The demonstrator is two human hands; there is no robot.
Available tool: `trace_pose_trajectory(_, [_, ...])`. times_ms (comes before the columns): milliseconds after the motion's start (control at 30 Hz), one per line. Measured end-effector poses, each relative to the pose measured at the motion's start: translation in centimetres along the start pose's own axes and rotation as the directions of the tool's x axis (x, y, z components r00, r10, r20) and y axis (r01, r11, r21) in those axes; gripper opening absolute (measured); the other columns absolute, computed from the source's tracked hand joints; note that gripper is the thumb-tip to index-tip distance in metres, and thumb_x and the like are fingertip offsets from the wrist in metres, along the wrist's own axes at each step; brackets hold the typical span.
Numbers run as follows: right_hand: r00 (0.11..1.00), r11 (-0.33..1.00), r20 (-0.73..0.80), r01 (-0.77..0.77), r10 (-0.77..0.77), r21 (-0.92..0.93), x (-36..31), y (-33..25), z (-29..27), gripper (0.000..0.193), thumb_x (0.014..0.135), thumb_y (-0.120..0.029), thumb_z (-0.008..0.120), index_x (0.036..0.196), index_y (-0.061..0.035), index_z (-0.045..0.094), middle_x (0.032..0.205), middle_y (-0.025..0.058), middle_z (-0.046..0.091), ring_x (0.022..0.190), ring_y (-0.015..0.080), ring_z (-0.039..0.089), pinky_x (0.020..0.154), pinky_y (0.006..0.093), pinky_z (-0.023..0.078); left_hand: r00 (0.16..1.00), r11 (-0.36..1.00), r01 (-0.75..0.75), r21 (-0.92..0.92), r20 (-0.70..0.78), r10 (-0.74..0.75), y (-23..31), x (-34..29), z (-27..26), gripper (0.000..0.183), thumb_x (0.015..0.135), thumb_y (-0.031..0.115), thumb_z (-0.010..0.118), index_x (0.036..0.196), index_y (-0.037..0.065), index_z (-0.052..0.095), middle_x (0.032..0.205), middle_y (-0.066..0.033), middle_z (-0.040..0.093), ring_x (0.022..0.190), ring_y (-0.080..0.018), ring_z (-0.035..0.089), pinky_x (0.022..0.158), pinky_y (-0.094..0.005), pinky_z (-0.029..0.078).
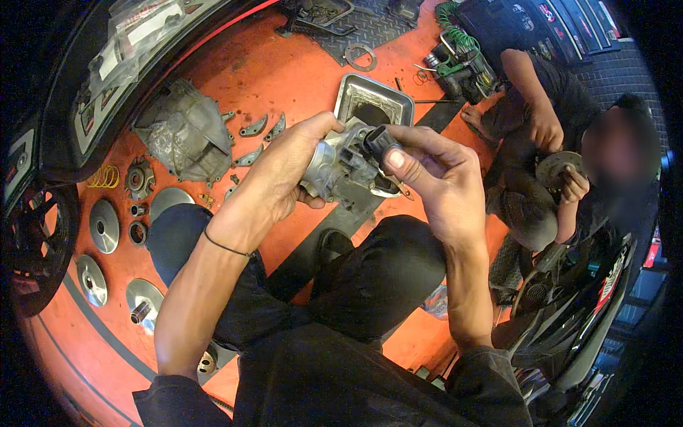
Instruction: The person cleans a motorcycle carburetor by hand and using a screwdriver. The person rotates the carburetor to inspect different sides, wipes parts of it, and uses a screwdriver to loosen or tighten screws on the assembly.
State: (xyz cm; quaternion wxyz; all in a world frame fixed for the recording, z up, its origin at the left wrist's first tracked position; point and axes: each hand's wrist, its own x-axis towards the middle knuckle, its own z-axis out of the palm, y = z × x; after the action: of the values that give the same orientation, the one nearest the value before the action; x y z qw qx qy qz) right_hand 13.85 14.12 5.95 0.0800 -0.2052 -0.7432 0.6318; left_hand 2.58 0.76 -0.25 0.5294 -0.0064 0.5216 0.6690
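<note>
Above my knees, my left hand grips a grey metal throttle body from its left side, fingers wrapped round it. A short black cylindrical plug-like part sits at the upper right of this body. My right hand pinches that black part between thumb and fingers. Whether the black part is attached to the body or only touching it cannot be told. Just beyond my hands, a metal tray with dark, dirty contents stands on the floor, partly hidden by the throttle body.
On the orange floor at left lie a large engine casing, curved metal pieces, a yellow spring and several shiny discs. A wheel stands far left. At right, a crouching co-worker holds a round plate.
</note>
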Motion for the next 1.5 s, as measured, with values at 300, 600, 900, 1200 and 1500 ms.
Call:
trace_pose_trajectory(300, [0.999,0.999,-0.014,-0.038,0.038,0.016,0.1,0.2,0.4,0.029,0.083,-0.005,0.070,0.109,0.0048,0.064,0.096,0.0125,0.069,0.089,0.0154,0.065,0.081,0.0286,0.053,0.999,0.999,-0.016,0.031,-0.027,0.017,0.3,-0.5,0.2,0.033,0.085,0.043,0.053,0.089,0.012,0.064,0.068,-0.0010,0.062,0.050,-0.0109,0.054,0.038,-0.0256,0.034])
trace_pose_trajectory(600, [0.997,0.969,0.005,0.075,-0.076,-0.237,0.0,0.8,0.6,0.026,0.080,-0.004,0.071,0.105,0.0035,0.066,0.095,0.0094,0.067,0.085,0.0149,0.064,0.075,0.0265,0.051,0.986,0.981,-0.156,0.112,-0.034,0.161,-0.2,-0.5,-0.9,0.031,0.087,0.039,0.053,0.089,0.009,0.061,0.072,0.0007,0.058,0.053,-0.0097,0.054,0.041,-0.0260,0.039])
trace_pose_trajectory(900, [0.994,0.992,-0.076,0.081,-0.073,0.099,-1.0,-0.2,1.1,0.040,0.076,0.008,0.071,0.113,0.0072,0.058,0.107,0.0131,0.064,0.094,0.0167,0.063,0.086,0.0294,0.051,0.935,0.936,-0.349,-0.035,-0.073,0.346,0.1,0.0,-0.5,0.035,0.086,0.023,0.062,0.112,-0.001,0.056,0.096,-0.0056,0.061,0.089,-0.0110,0.058,0.072,-0.0258,0.048])
trace_pose_trajectory(1200, [0.921,0.924,-0.161,0.319,-0.355,-0.210,-1.5,-1.0,2.5,0.037,0.069,-0.009,0.079,0.104,-0.0023,0.069,0.096,0.0098,0.067,0.094,0.0203,0.061,0.084,0.0320,0.046,0.900,0.828,-0.374,-0.418,0.052,0.433,1.3,-1.0,0.0,0.039,0.089,0.025,0.052,0.120,0.003,0.049,0.110,-0.0117,0.058,0.098,-0.0205,0.060,0.083,-0.0357,0.053])
trace_pose_trajectory(1500, [0.908,0.934,-0.221,0.337,-0.356,-0.121,-1.7,-0.6,4.1,0.038,0.066,-0.012,0.080,0.101,-0.0021,0.069,0.091,0.0107,0.067,0.086,0.0217,0.061,0.080,0.0315,0.046,0.944,0.898,-0.326,-0.297,-0.047,0.327,1.9,-1.7,0.8,0.044,0.089,0.042,0.057,0.103,0.001,0.058,0.091,-0.0129,0.065,0.076,-0.0239,0.066,0.071,-0.0379,0.058])
